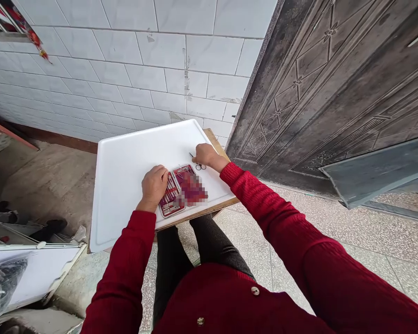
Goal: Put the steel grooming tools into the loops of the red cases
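Observation:
An open red manicure set case (172, 210) lies on the white tabletop (125, 153), with slim metal tools in its left half. The right half is partly blurred out. My left hand (154, 184) is closed at the case's left edge, fingers curled against it, fingertips hidden. Up and to the right of the case, my right hand (205, 154) is closed over a small pair of scissors (201, 167). The finger loops show below the hand, and a thin dark tip sticks out at its left.
A white tiled wall (132, 55) stands behind the table. To the right is a dark embossed metal door (299, 93) with a grey panel (383, 169) low on it. Boxes and a plastic-wrapped item (7, 283) sit on the floor at left.

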`<action>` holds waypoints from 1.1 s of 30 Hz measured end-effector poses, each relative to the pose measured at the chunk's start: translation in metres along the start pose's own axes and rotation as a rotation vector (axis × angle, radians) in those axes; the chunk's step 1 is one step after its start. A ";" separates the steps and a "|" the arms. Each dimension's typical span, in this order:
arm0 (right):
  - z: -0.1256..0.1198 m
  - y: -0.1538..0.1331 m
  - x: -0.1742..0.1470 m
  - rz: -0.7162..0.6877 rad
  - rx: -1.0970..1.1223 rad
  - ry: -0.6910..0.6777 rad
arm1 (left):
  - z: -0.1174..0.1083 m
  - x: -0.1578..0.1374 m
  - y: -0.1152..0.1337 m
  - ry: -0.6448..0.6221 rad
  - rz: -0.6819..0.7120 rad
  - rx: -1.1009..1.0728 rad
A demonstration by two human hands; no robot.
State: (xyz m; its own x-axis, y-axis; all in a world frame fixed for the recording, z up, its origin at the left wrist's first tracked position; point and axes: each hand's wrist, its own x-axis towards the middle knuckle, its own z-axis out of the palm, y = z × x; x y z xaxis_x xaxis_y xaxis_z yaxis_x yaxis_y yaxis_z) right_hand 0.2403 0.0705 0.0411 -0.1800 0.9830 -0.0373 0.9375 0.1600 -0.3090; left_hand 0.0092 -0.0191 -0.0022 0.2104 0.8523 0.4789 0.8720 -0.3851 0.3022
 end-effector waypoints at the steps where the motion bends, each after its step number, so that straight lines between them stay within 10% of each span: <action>1: -0.001 -0.002 0.001 0.001 -0.026 -0.015 | 0.000 0.000 0.000 0.003 0.003 0.001; 15: -0.012 -0.013 -0.016 0.022 -0.120 -0.161 | -0.002 -0.001 0.003 -0.026 0.015 -0.010; 24: -0.012 -0.019 -0.100 -0.036 0.277 -0.128 | 0.004 -0.001 0.001 -0.027 0.027 -0.002; 33: 0.004 -0.041 -0.133 -0.038 0.151 -0.226 | 0.001 -0.003 0.002 -0.021 0.041 -0.010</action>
State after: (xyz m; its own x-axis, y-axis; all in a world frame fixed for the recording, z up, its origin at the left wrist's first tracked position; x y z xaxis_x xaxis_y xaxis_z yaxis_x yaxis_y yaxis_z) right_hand 0.2250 -0.0673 0.0553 -0.2920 0.9286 -0.2288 0.8767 0.1643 -0.4520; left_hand 0.0110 -0.0223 -0.0034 0.2552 0.8427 0.4741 0.8580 -0.4235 0.2908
